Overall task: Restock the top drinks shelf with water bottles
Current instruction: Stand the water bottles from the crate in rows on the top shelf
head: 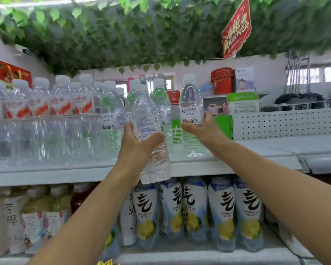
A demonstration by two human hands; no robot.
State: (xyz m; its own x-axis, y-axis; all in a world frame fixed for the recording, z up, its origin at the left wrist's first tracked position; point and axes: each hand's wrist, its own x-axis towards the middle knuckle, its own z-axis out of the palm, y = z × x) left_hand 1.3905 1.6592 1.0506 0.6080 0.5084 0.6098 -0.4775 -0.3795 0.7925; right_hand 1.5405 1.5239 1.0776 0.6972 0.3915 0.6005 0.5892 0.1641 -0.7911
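My left hand (137,145) grips a clear water bottle (148,119) with a white cap, lifted in front of the top shelf (237,165) and tilted slightly. My right hand (203,128) holds a second clear water bottle (191,104) that stands upright on the shelf, thumb and fingers round its label. Behind and left of them stand several more water bottles (111,109) of the same kind.
Red-labelled bottles (40,104) fill the shelf's left part. A green box (223,127) and a white perforated panel (287,123) stand at the right, with bare shelf in front. Lemon drink bottles (195,213) line the shelf below. Fake leaves hang overhead.
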